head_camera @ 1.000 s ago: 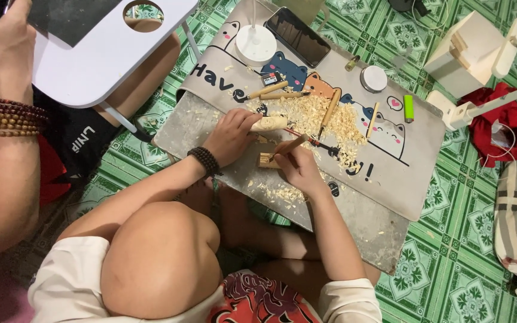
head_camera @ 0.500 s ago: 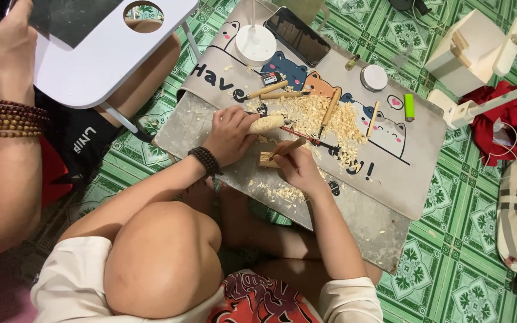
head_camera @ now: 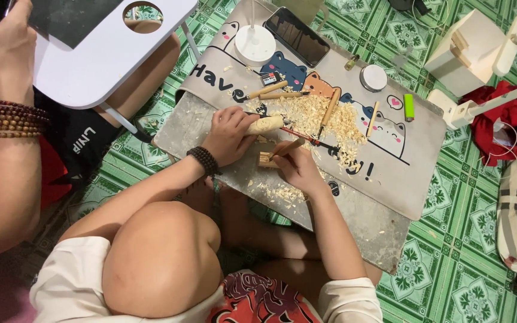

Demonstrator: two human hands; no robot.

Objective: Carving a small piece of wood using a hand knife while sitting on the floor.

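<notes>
Item: wood carving, shaping step in hand. My left hand is wrapped around a pale rounded wooden piece, held at mid-surface over the grey mat. My right hand pinches a wooden-handled carving tool against a small wood block just near of the piece. Shavings lie heaped to the right, with spare tools among them. By my judgement, the next cut calls for a steady grip and a short, controlled push away from my fingers.
</notes>
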